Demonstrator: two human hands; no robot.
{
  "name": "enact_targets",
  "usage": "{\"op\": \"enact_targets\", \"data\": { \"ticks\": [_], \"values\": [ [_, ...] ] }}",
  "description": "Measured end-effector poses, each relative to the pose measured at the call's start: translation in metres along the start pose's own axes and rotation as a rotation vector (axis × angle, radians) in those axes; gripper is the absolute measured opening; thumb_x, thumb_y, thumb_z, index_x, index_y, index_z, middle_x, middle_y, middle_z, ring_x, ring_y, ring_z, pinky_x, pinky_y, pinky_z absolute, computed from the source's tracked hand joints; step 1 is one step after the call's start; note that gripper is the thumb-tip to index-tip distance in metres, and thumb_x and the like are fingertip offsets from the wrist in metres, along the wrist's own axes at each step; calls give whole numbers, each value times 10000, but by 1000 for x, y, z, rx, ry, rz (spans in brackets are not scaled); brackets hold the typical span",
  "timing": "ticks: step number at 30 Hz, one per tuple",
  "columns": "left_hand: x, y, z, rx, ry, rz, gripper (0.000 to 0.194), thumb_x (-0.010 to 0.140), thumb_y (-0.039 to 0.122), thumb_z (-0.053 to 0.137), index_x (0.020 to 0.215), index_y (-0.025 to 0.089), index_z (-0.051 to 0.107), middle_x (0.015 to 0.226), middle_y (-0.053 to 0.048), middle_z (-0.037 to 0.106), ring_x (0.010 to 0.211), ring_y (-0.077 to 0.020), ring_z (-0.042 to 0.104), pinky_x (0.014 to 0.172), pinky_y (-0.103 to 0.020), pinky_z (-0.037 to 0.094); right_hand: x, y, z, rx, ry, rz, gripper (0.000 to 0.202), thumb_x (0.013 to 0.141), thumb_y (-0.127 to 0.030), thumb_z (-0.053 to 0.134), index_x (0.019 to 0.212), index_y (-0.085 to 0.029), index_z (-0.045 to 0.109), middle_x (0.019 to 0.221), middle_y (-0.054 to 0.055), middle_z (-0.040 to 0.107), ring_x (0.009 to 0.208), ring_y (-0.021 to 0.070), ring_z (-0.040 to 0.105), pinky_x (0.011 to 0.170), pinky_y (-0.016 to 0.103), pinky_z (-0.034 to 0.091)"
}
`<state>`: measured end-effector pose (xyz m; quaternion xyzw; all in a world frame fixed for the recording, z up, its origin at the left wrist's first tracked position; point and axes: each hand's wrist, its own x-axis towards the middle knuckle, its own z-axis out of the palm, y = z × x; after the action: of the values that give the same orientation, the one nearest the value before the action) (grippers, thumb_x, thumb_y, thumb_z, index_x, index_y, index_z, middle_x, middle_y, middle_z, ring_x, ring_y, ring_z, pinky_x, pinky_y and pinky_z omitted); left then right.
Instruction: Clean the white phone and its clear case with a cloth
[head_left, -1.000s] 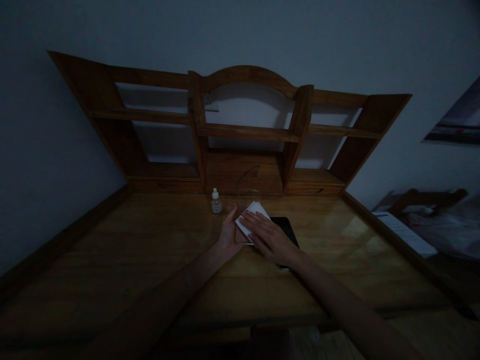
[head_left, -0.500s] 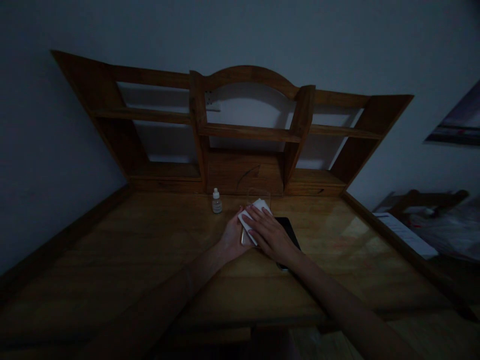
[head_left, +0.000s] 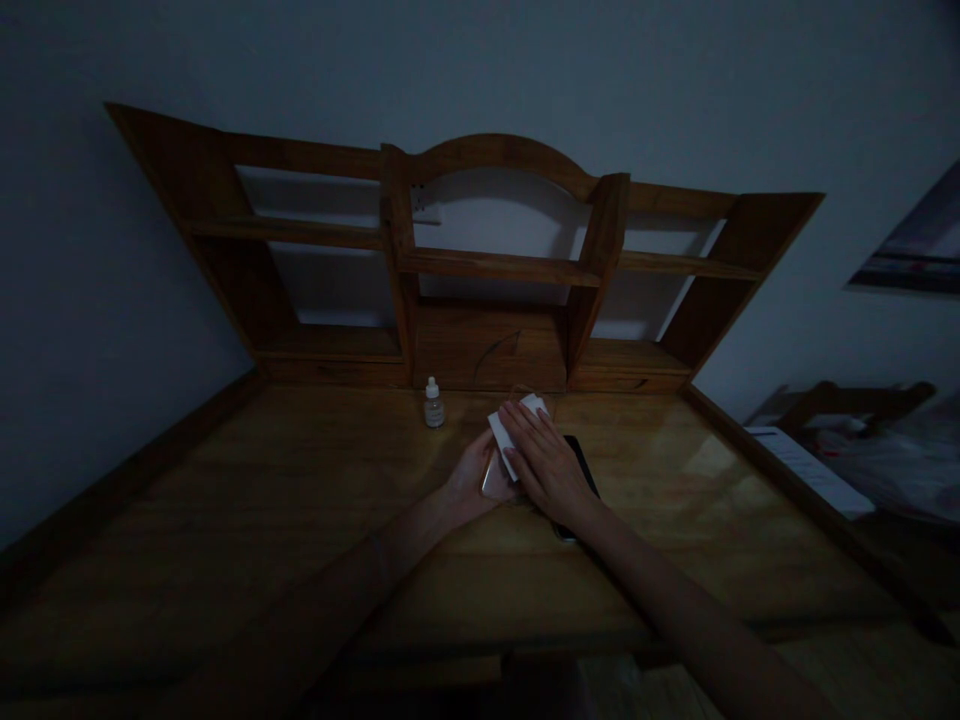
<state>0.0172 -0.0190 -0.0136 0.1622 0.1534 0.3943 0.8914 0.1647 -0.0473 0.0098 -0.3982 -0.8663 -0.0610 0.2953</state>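
My left hand (head_left: 469, 485) is closed around a flat, shiny, pale object (head_left: 495, 478), perhaps a phone, above the wooden desk. My right hand (head_left: 546, 458) presses a folded white cloth or tissue (head_left: 504, 437) onto that object, its fingers lying over the cloth. Much of the pale object is hidden under the cloth and the right hand. A black flat device (head_left: 582, 462) lies on the desk under my right hand and wrist, partly covered by them. To the left of the hands stands a small clear bottle with a white cap (head_left: 433, 408).
A wooden shelf unit (head_left: 499, 268) rises along the back of the desk (head_left: 315, 500). Past the desk's raised right edge are papers (head_left: 814, 470), a chair back (head_left: 862, 398) and a plastic bag (head_left: 900, 460). The room is dim.
My right hand and the white cloth have shifted slightly right on the pale object, showing more of its lower left part. A clear outline behind the hands is now less visible.
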Motion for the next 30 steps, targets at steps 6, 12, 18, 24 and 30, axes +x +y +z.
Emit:
{"op": "enact_targets", "data": {
  "ticks": [6,12,18,24,30],
  "values": [
    [-4,-3,12,-71,36,42,308,940,326,523,1095,109,676,957,-77,716,887,-179,665,898,-279,466,0,3,1,-2,23,-32,542,1027,-257,359,1551,-189,239,1592,79,297,1486,201,231,1230,491,195],
    [-1,-2,7,-78,87,89,325,956,337,473,1056,110,683,988,-99,712,855,-178,665,887,-295,479,-1,4,2,15,20,-31,538,1021,-260,377,1544,-205,265,1576,74,333,1480,207,251,1221,510,220],
    [5,0,-6,-50,-7,48,354,951,363,475,1127,132,676,1036,-102,711,989,-211,656,926,-319,468,-3,4,4,20,62,23,541,1009,-265,402,1538,-229,289,1571,61,346,1476,226,260,1213,529,239],
    [3,2,0,18,20,-21,405,947,414,459,1184,150,653,1046,-110,709,1014,-246,652,898,-370,490,-3,3,3,-6,83,83,532,1006,-273,411,1527,-208,324,1561,75,366,1476,236,260,1214,509,256],
    [2,2,-3,28,23,-6,408,936,435,466,1160,154,659,1030,-118,707,986,-255,653,878,-386,494,-4,5,6,10,91,59,537,1006,-272,407,1532,-222,311,1547,71,391,1468,244,281,1211,546,243]
  ]
}}
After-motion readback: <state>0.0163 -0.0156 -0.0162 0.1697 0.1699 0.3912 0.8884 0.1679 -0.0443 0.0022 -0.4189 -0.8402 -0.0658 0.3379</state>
